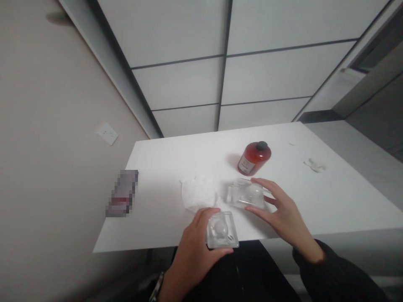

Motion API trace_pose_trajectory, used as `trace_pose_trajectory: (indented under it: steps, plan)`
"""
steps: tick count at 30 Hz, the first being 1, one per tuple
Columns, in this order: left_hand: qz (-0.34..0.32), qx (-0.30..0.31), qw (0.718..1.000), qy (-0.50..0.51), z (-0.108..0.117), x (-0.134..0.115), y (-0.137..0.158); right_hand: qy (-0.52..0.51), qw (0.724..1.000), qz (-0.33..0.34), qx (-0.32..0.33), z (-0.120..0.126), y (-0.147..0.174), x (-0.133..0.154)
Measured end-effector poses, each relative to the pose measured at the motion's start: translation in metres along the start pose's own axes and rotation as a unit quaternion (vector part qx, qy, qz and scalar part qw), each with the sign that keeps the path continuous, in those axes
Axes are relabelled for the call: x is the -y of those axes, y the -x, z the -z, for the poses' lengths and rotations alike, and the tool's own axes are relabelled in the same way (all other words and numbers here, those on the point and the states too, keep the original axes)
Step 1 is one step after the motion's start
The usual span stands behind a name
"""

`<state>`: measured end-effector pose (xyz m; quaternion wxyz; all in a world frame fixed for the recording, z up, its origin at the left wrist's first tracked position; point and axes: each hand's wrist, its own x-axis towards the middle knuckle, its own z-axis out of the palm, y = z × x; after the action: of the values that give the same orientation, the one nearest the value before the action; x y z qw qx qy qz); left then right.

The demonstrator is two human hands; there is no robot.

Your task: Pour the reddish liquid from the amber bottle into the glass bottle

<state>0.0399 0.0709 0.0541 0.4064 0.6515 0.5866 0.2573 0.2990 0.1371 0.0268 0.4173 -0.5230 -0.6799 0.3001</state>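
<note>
Your left hand (195,247) grips a clear square tray (222,230) at the table (330,201) edge, while your right hand's fingers (264,184) clasp the clear case (247,195) beside the tissue (198,193); keep both level.

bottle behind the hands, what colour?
Red bottle with a dark cap, head view.

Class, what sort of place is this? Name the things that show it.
Probably a plain indoor room, perhaps a home or office: a white table against a beige wall with a socket, and panelled white doors behind it.
</note>
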Motion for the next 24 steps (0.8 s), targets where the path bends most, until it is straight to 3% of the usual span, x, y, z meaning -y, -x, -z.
trace_pose_trajectory:
  steps: [4,7,9,12,14,19,24]
  plan:
    - [-0.013,0.043,0.999,-0.008,-0.036,-0.016,-0.021,0.006,0.998,-0.035,-0.053,0.013,0.014,-0.018]
    - [-0.014,0.048,0.998,-0.047,-0.048,-0.017,-0.03,0.004,0.995,-0.053,-0.082,0.018,0.016,-0.023]
    - [-0.037,0.068,0.994,-0.08,-0.042,-0.012,-0.03,0.001,0.994,-0.059,-0.093,0.02,0.018,-0.026]
    - [-0.102,0.094,0.982,-0.132,-0.016,0.006,-0.027,-0.006,0.993,-0.062,-0.102,0.021,0.02,-0.03]
    - [-0.113,0.065,0.972,-0.195,0.001,0.021,-0.031,-0.013,0.992,-0.062,-0.105,0.02,0.021,-0.034]
    - [-0.143,0.061,0.892,-0.425,0.011,0.055,-0.077,-0.01,0.99,-0.076,-0.121,0.015,0.022,-0.043]
    - [-0.152,0.048,0.876,-0.455,0.018,0.065,-0.126,0.002,0.988,-0.085,-0.133,0.015,0.024,-0.042]
